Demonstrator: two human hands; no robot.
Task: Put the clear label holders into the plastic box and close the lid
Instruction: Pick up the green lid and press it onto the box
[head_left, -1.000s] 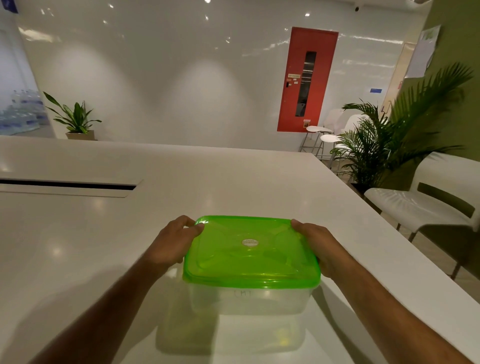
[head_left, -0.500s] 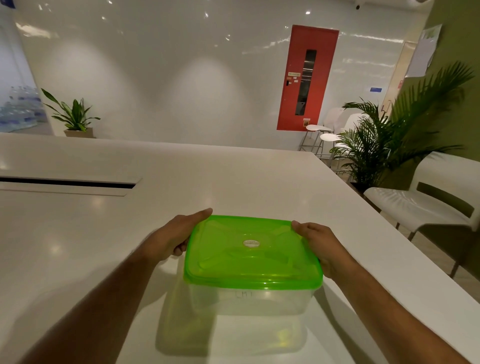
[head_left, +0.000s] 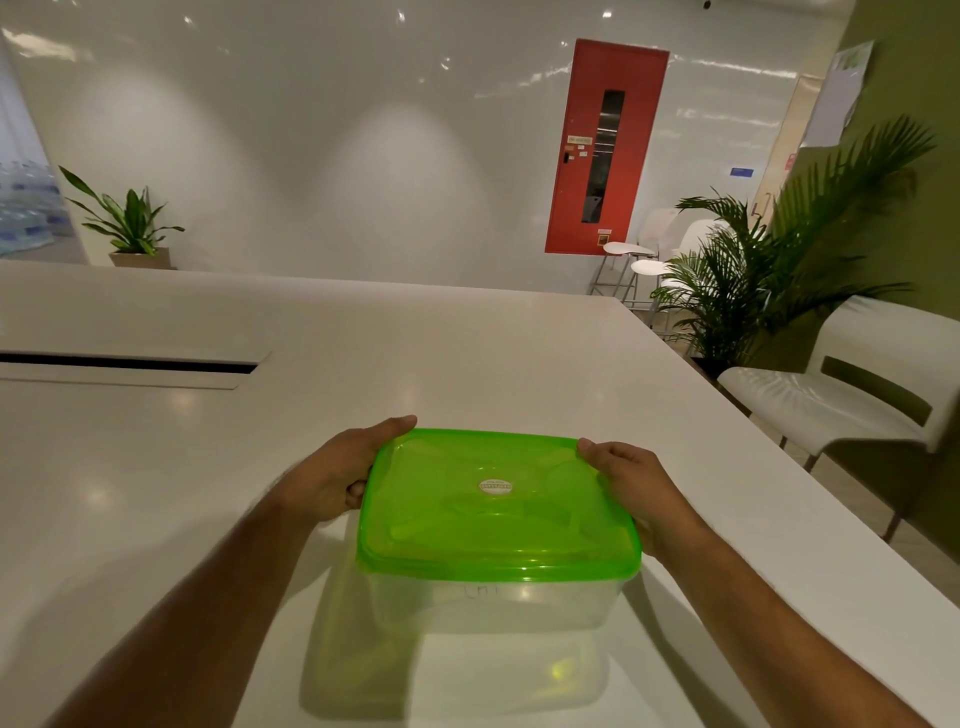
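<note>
We are looking across a wide, glossy white table (head_left: 467, 353) with a dark slot (head_left: 124, 362) cut in at far left; its right edge is running diagonally past a white chair (head_left: 852, 395), and bare surface is lying open on all sides of the box (head_left: 493, 603). The box, clear soft-cornered plastic, is sitting near us at centre, its green translucent lid (head_left: 498, 504) lying flat on top. Faint handwriting is showing on the near wall, not readable; a small round sticker (head_left: 495, 486) is sitting at the lid's centre, its print too small to read. Our left hand (head_left: 337, 473) is gripping the lid's left edge, fingers curled under the rim, thumb along the far corner. Our right hand (head_left: 634, 478) is clamping the right edge likewise. We cannot make out the holders inside.
</note>
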